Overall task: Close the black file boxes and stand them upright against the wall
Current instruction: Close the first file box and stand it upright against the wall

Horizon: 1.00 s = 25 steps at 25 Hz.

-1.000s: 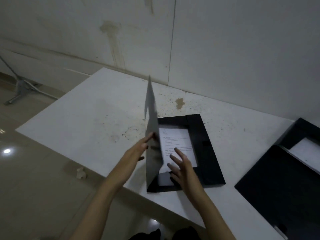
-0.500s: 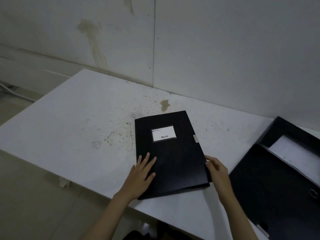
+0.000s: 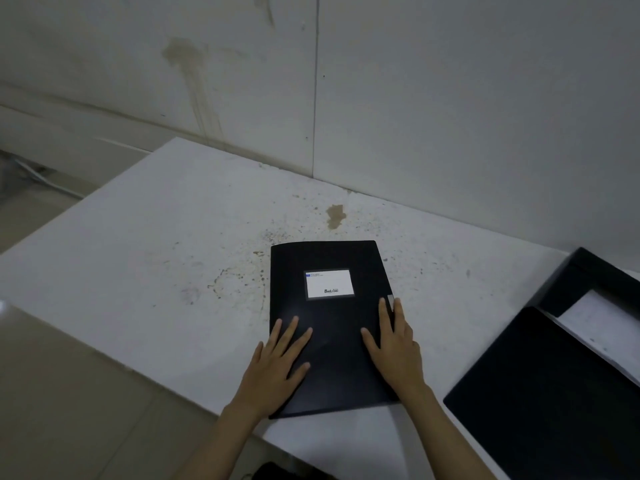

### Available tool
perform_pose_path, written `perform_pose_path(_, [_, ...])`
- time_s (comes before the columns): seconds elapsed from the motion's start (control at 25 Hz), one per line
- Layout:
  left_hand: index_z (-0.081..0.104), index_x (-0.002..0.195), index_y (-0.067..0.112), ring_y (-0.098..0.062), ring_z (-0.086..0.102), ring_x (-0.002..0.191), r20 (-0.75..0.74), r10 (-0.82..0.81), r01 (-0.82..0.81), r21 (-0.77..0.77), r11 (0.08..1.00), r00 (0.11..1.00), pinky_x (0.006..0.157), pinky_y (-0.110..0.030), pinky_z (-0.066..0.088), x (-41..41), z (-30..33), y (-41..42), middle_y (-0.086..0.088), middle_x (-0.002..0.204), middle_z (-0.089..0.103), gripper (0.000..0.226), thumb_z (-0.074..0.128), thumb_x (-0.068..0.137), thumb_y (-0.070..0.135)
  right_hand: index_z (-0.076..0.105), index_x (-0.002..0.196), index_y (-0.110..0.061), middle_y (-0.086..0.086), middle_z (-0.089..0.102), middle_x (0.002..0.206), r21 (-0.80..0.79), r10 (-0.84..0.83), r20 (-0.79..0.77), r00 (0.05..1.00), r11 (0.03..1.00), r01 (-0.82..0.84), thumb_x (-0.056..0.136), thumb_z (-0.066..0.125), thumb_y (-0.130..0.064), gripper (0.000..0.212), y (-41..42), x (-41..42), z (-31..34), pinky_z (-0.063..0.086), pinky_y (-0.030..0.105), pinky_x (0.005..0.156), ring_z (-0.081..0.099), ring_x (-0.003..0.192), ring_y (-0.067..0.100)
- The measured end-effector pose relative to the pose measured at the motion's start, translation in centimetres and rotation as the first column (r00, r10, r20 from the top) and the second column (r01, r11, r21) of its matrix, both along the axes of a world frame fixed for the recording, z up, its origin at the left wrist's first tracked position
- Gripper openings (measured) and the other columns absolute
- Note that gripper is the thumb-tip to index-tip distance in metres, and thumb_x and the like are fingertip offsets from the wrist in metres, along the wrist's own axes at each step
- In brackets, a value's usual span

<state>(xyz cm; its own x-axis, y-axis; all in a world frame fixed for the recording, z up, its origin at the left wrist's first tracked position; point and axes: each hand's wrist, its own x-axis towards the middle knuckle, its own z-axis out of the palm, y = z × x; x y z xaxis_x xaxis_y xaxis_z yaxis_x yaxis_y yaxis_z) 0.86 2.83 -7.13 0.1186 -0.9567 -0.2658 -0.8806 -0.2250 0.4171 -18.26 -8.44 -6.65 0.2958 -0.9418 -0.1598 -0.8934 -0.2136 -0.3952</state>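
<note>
A black file box [image 3: 332, 317] lies flat and closed on the white table [image 3: 156, 258], a white label on its lid. My left hand [image 3: 277, 365] rests flat on the lid's near left part, fingers spread. My right hand [image 3: 394, 348] lies flat along the lid's right edge, fingertips by the small clasp tab. Neither hand grips anything. A second black file box [image 3: 554, 386] lies open at the right, white paper showing in its tray; part of it runs out of frame.
The grey-white wall [image 3: 450, 116] rises behind the table's far edge, about a box length beyond the closed box. A brown stain [image 3: 335, 215] marks the table near the wall. The table's left and near edges drop to tiled floor [image 3: 69, 410].
The lid stood upright a second ago and is now down flat on the box. My right hand came from the box's right side onto the lid; my left hand stays pressed on it.
</note>
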Motion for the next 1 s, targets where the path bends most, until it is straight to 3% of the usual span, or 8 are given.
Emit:
perform_pose_path(0.12, [-0.020,0.135,0.038,-0.013,-0.028,0.139,-0.037,0.032,-0.033,-0.047,0.998,0.999,0.119,-0.038,0.002,-0.3,-0.5,0.1,0.011,0.148,-0.031,0.063,0.029,0.095,0.046,-0.004,0.148,-0.017,0.012,-0.005,0.159,-0.071,0.006,-0.077,0.997,0.997,-0.012,0.094,0.031,-0.050,0.072,0.0,0.2,-0.8,0.040,0.043,0.104,0.023,0.140,0.031])
perform_pose_path(0.2, [-0.016,0.138,0.040,-0.011,-0.033,0.136,-0.208,0.131,-0.149,-0.075,0.986,0.969,0.118,-0.035,-0.002,-0.8,-0.7,-0.2,0.010,0.148,-0.034,0.069,0.037,0.093,0.045,-0.004,0.148,-0.017,0.012,-0.006,0.159,-0.055,0.018,-0.040,0.999,0.998,-0.020,0.094,0.033,-0.050,0.073,-0.2,0.2,-0.8,0.041,0.042,0.104,0.023,0.140,0.031])
perform_pose_path(0.28, [-0.008,0.143,0.039,-0.008,-0.034,0.133,-0.450,0.348,-0.400,-0.023,0.916,0.822,0.115,-0.036,-0.006,-1.1,-0.3,-0.8,0.007,0.150,-0.033,0.078,0.050,0.090,0.040,-0.004,0.148,-0.022,0.011,-0.008,0.159,-0.005,0.020,0.037,0.999,1.000,-0.020,0.093,0.037,-0.050,0.073,-0.4,-0.1,-0.6,0.042,0.040,0.102,0.023,0.140,0.030])
perform_pose_path(0.36, [-0.002,0.146,0.028,-0.015,-0.017,0.143,-0.574,0.457,-0.527,0.051,0.848,0.679,0.119,-0.039,-0.003,-0.7,0.1,-1.7,-0.002,0.157,-0.014,0.081,0.056,0.089,0.030,-0.002,0.147,-0.029,0.012,-0.004,0.159,0.070,-0.026,0.142,0.990,0.997,0.016,0.091,0.044,-0.050,0.075,-0.5,-0.4,-0.5,0.041,0.043,0.103,0.024,0.140,0.030])
perform_pose_path(0.52, [0.007,0.144,0.026,-0.022,0.035,0.134,-0.748,0.426,-0.549,0.100,0.830,0.509,0.115,-0.041,0.030,1.2,1.4,-3.5,-0.007,0.151,0.027,0.075,0.057,0.089,0.019,0.009,0.146,-0.033,0.005,0.027,0.151,0.178,-0.203,0.400,0.894,0.974,0.141,0.085,0.061,-0.037,0.080,-0.9,0.2,0.0,0.038,0.042,0.103,0.035,0.133,0.021])
perform_pose_path(0.76, [0.022,0.140,0.034,-0.020,0.056,0.106,-0.886,0.445,-0.702,0.234,0.672,0.131,0.082,-0.030,0.048,9.6,6.1,-6.2,-0.007,0.131,0.047,0.066,0.059,0.085,0.033,0.021,0.144,-0.030,-0.005,0.032,0.150,0.179,-0.292,0.647,0.704,0.956,0.231,0.081,0.068,-0.017,0.080,-2.6,7.7,2.7,0.030,0.037,0.111,0.030,0.137,0.016])
perform_pose_path(0.92, [0.044,0.126,0.030,-0.012,0.065,0.100,-0.934,0.283,-0.727,0.039,0.685,0.216,0.073,-0.024,0.054,19.0,11.6,-7.2,0.004,0.119,0.059,0.060,0.064,0.073,0.045,0.019,0.144,-0.032,-0.016,0.028,0.144,0.111,-0.170,0.773,0.611,0.985,0.133,0.080,0.067,-0.008,0.084,-5.8,17.3,7.0,0.024,0.033,0.112,0.026,0.135,0.008])
perform_pose_path(1.0, [0.046,0.120,0.031,-0.003,0.066,0.095,-0.936,0.214,-0.748,-0.072,0.660,0.279,0.069,-0.018,0.054,23.5,13.8,-7.3,0.012,0.114,0.060,0.062,0.066,0.064,0.048,0.013,0.144,-0.034,-0.008,0.027,0.149,0.087,-0.093,0.786,0.612,0.995,0.040,0.081,0.066,-0.008,0.086,-7.5,22.5,9.3,0.027,0.037,0.113,0.028,0.136,0.013])
